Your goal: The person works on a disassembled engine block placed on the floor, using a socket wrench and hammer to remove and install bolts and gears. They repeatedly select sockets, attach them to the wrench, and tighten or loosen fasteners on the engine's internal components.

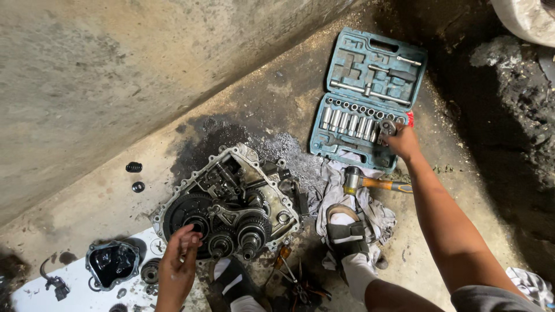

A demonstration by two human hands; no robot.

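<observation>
An opened gearbox (231,202) with dark gears and shafts lies on the dirty concrete floor. My left hand (178,254) rests on its near left edge beside a large black gear, fingers apart, holding nothing. My right hand (399,138) reaches out to the open teal socket-set case (370,95). Its fingers close on a small metal socket (387,127) at the right end of the socket row. Whether the socket is lifted out of its slot I cannot tell.
A hammer (370,182) with an orange handle lies on a grey rag (352,196). My feet in sandals (347,237) are beside the gearbox. A black cover (113,263) and small parts sit on a white sheet (75,283). A concrete wall (115,69) rises on the left.
</observation>
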